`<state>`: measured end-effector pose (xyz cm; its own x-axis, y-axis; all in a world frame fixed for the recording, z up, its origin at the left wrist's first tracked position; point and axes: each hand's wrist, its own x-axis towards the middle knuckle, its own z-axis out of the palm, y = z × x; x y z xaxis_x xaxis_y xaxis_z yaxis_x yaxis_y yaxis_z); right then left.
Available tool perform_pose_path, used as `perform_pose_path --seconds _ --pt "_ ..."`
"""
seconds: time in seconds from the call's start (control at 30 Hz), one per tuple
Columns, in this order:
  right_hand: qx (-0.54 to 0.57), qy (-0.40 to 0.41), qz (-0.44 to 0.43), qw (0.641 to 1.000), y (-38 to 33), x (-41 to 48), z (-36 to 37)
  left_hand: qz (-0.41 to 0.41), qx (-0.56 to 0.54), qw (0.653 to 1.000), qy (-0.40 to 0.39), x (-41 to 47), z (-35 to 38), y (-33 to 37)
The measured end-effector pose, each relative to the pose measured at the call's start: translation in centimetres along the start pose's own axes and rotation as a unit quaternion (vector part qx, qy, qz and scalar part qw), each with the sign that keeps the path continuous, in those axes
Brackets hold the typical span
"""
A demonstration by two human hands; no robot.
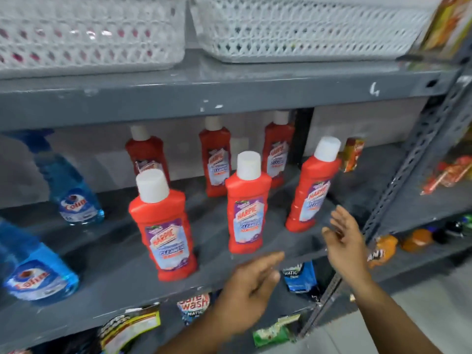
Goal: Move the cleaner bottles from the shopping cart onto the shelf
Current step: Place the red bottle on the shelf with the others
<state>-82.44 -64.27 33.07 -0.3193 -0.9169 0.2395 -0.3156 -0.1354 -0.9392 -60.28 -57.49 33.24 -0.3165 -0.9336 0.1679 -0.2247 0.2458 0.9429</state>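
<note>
- Grey metal shelf (107,274) fills the view, with six red cleaner bottles (249,205) standing upright on it in two rows of three — white caps up.
- Behind the front left red bottle (163,226), the back one is half hidden; the labels on the back row are too blurred to read.
- Left of that bottle, two blue spray bottles (71,190) stand; the nearer one is cut off by the frame edge.
- Right of it, past the front row, bare shelf runs to the slotted upright (398,195).
- Left hand (251,290) is empty, fingers loosely spread, in front of the shelf lip.
- Right hand (344,236) is open and empty, just beside the rightmost front bottle (310,190) — not touching.
- Above, two white baskets (306,29) are cut off at the top.
</note>
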Motion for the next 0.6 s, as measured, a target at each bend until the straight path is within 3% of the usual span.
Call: perform_pose_path --seconds 0.17,0.27,0.53,0.6 --pt "-0.035 -0.146 0.006 0.989 1.6 5.5 -0.6 -0.099 -0.035 0.991 0.079 10.9 6.5 0.4" --pt "-0.028 -0.206 -0.016 0.978 2.6 6.5 -0.6 -0.072 -0.039 0.992 0.092 12.9 8.6 -1.0" --pt "-0.007 -0.223 -0.021 0.975 4.2 7.2 -0.8 -0.087 -0.061 0.987 0.124 13.7 9.8 -2.4" --pt "-0.012 -0.19 -0.047 0.981 4.4 6.8 -1.1 -0.117 -0.074 0.981 0.139 13.1 9.9 -1.6"
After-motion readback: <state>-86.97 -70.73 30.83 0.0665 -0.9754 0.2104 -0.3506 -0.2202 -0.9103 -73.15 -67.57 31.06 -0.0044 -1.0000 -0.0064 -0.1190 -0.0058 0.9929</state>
